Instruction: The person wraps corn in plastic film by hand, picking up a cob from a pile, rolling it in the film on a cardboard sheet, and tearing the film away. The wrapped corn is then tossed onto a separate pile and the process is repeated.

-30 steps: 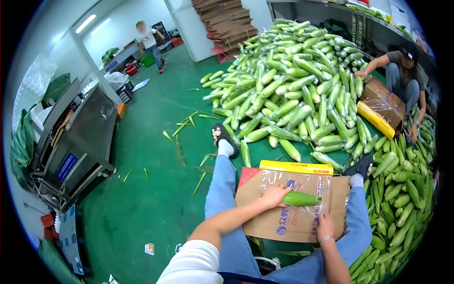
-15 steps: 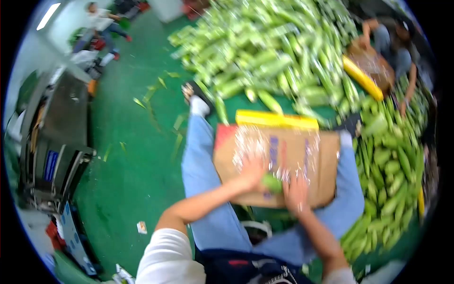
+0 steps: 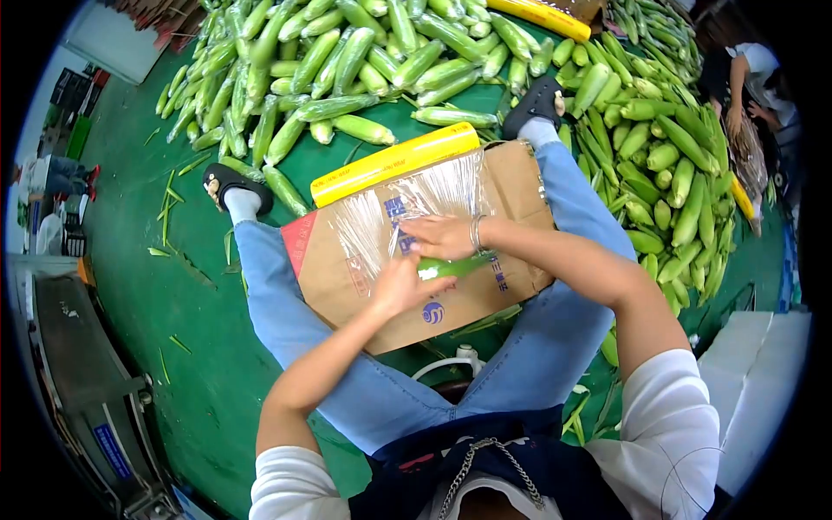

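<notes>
A flat cardboard sheet [image 3: 511, 186] lies across my knees, with a yellow cling-film roll [image 3: 394, 163] at its far edge and clear film [image 3: 433, 191] pulled toward me. One green corn ear [image 3: 452, 266] lies on the film. My left hand [image 3: 397, 288] grips its near end. My right hand [image 3: 442, 237], a bracelet on the wrist, presses flat on the film over the ear's far side.
A big heap of green corn ears [image 3: 347, 61] covers the green floor ahead, and more corn [image 3: 667, 165] is piled at my right. A co-worker [image 3: 750, 74] works at the far right. A steel machine [image 3: 78, 364] stands at left. White boxes [image 3: 763, 381] sit at lower right.
The view has swung down and to the right. My right hand moved from the ear's right end onto its top, and my left hand shifted to the near end; the ear lies closer to me.
</notes>
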